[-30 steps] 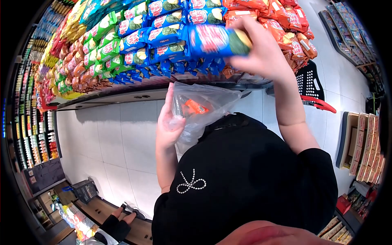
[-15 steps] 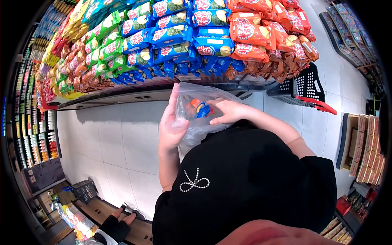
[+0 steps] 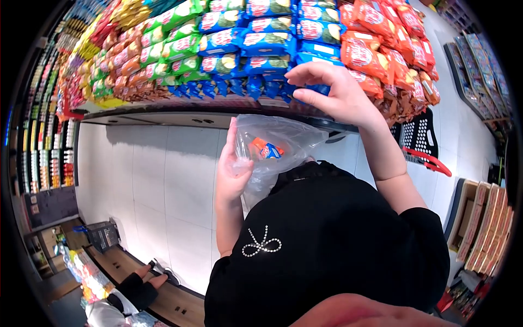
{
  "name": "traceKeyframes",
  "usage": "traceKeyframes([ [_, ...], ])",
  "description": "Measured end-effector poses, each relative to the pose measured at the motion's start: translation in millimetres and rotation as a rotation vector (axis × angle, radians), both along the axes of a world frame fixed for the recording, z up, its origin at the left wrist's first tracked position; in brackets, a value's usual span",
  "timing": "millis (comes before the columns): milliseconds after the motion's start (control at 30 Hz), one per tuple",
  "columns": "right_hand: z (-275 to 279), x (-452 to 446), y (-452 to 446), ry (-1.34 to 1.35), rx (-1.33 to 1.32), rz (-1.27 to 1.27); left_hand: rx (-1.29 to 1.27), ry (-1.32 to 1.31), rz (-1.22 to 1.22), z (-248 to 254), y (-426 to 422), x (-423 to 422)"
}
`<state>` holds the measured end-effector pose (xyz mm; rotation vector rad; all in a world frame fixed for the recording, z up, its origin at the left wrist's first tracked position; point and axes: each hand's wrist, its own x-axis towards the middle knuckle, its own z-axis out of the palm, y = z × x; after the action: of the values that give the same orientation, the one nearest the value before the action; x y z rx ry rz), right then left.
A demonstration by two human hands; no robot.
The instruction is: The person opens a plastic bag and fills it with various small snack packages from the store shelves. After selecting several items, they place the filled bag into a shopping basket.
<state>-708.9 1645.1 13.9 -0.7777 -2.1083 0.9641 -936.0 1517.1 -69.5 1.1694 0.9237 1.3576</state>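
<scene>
My left hand (image 3: 234, 169) holds a clear plastic bag (image 3: 283, 128) by its left side, with the mouth of the bag spread. Inside the bag lie an orange packet (image 3: 258, 144) and a blue packet (image 3: 271, 151). Above and to the right, my right hand (image 3: 332, 92) is empty, thumb and fingers apart, in front of the lower blue packets (image 3: 316, 58) and beside the orange packets (image 3: 362, 54) on the display.
Green packets (image 3: 181, 47) and other colours fill the display leftward. A black basket with a red handle (image 3: 427, 161) stands right on the floor. Stacked boxes (image 3: 487, 223) are at far right. Another person's legs (image 3: 152, 278) show at lower left.
A blue packet went from the display into the bag in my right hand. That hand has let it go and moved back up to the display. The view has shifted slightly.
</scene>
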Motion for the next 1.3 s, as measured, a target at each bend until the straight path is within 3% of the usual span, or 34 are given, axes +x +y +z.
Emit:
traceKeyframes([
  [267,-28.8,-57.8,-12.7,0.052,-0.194,0.068,0.043,0.130,0.156,4.4,-31.5,-59.6],
  [400,-35.7,-90.3,-14.2,0.015,-0.111,0.055,0.068,0.192,0.192,-0.4,-40.6,-89.6],
  [533,-42.8,-121.3,-0.2,-0.052,0.348,-0.200,0.030,0.215,0.253,-4.1,-47.5,-107.9],
  [633,-34.1,-149.4,18.7,-0.069,0.535,-0.293,0.021,0.262,0.299,-1.7,-51.2,-122.9],
  [867,-24.9,-222.2,70.3,-0.187,0.697,-0.451,-0.020,0.205,0.402,-2.8,-54.3,-152.2],
  [967,-23.8,-240.3,80.0,-0.331,0.630,-0.440,-0.015,0.170,0.452,-2.9,-42.7,-164.7],
  [1067,-26.7,-251.1,91.1,-0.425,0.511,-0.418,-0.106,0.151,0.383,5.5,-29.2,-189.5],
  [1233,-19.7,-257.2,94.6,-0.403,0.475,-0.408,-0.053,0.125,-0.068,1.4,7.8,-250.4],
  [1300,-20.7,-263.0,99.7,-0.424,0.479,-0.424,-0.051,0.099,-0.120,2.9,25.2,-266.2],
])
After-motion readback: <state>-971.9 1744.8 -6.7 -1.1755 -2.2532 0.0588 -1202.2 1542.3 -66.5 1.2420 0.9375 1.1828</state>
